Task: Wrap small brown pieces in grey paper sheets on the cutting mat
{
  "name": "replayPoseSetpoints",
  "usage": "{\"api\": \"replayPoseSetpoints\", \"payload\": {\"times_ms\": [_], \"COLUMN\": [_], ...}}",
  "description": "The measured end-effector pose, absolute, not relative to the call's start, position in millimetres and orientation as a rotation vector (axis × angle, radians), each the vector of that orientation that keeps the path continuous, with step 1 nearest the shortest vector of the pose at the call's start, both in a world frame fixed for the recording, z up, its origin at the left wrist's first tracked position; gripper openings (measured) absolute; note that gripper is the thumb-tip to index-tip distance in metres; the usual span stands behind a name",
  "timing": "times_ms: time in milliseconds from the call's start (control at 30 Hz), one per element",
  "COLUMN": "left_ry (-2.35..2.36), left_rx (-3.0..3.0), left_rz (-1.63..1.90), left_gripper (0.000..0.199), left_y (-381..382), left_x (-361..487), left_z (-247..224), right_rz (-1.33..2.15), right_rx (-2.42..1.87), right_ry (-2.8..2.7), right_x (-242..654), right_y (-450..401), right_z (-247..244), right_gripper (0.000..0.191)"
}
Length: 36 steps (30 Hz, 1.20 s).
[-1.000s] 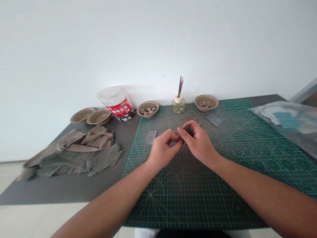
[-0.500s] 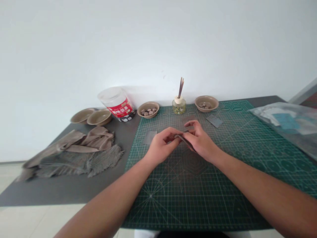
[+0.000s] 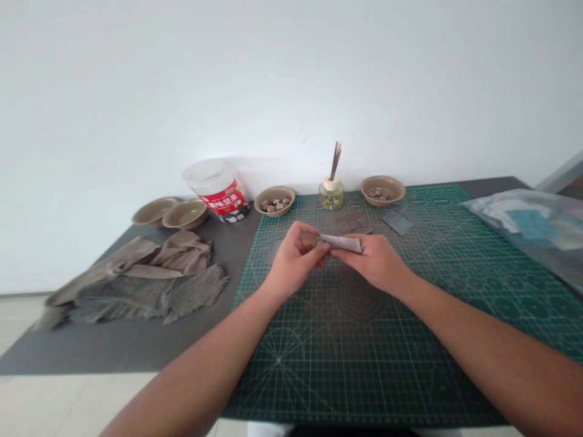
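Above the green cutting mat (image 3: 319,352), both hands hold a small flat grey piece (image 3: 346,243), pale on the side facing me; its kind is unclear. My left hand (image 3: 296,258) pinches its left end between thumb and fingers. At the other end, my right hand (image 3: 380,258) grips it with the thumb below and fingers along the top. A brown flat piece (image 3: 353,223) lies on the mat just beyond my hands. To its right is a small grey translucent sheet (image 3: 398,223). Another pale sheet (image 3: 272,252) is partly hidden behind my left hand.
Along the wall stand a bowl of brown lumps (image 3: 274,202), a reed diffuser (image 3: 331,193) and a second bowl with lumps (image 3: 382,191). Left are a red-labelled plastic jar (image 3: 218,191), two bowls (image 3: 184,214) and crumpled cloth (image 3: 150,279). A clear bag (image 3: 528,221) lies right.
The grey piece has turned from a dark, slanting edge to a nearly level, pale face. My right fingers, raised before, now lie along it. The brown flat piece behind shows more fully.
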<state>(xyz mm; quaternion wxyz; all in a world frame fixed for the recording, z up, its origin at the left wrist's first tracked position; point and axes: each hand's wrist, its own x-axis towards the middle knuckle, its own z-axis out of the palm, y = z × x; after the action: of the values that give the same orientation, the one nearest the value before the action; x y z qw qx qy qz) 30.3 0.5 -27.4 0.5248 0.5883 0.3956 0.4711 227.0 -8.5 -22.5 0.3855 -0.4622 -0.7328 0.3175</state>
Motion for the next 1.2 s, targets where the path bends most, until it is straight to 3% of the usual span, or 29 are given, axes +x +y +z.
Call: {"api": "replayPoseSetpoints", "payload": {"times_ms": [200,367,667,1200], "left_ry": [1.065,1.074,1.170,1.237], "left_rx": [1.464,1.534,1.588,1.558], "left_rz": [1.153,1.092,1.104,1.240], "left_gripper": [0.027,0.020,0.014,0.021], "left_y": [2,2,0,-9], "left_x": [30,30,30,36], "left_z": [-31,-33,-33,-32], "right_rz": [0.551,0.507,0.343,0.164], "right_rx": [-1.209,-1.161,-1.040,-1.004], "right_ry": [-1.834,-1.851,-2.056,-2.172], "right_x": [225,219,216,213], "right_y": [-12,-16,-16,-23], "right_z": [-22,-23,-30,-27], "right_gripper": [0.034,0.030,0.040,0.044]}}
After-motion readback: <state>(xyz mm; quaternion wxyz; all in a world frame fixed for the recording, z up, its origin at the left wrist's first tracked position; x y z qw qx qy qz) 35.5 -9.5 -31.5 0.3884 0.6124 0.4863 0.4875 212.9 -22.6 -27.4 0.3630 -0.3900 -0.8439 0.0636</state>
